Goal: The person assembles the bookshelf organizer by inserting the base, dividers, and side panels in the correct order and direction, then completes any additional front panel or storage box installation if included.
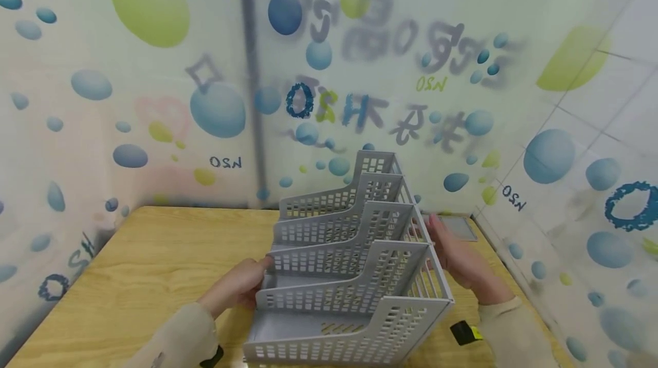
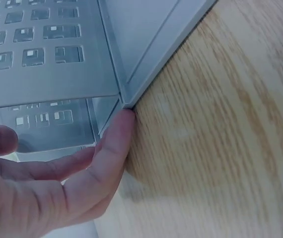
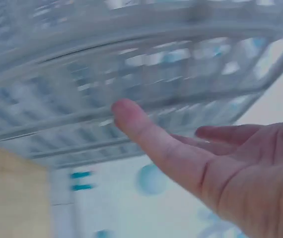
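Observation:
A grey plastic file rack (image 1: 313, 282) with several slots and perforated dividers stands in front of me, its low ends toward the left and its tall barred side toward the right. My left hand (image 1: 241, 282) grips the low left end, thumb by a divider's edge. In the left wrist view, the fingers (image 2: 119, 136) of that hand curl at the bottom corner of the rack (image 2: 47, 74). Beside the tall barred side is my right hand (image 1: 457, 256). The right wrist view has its fingers (image 3: 146, 129) extended, close to the bars of the rack (image 3: 171, 94).
The rack is over a wooden table (image 1: 169, 259). A flat grey panel (image 1: 460, 228) lies at the table's far right corner. Behind the table hangs a pale curtain (image 1: 216, 185) printed with blue and green drops. A black item (image 1: 464, 332) with a yellow part shows by the right sleeve.

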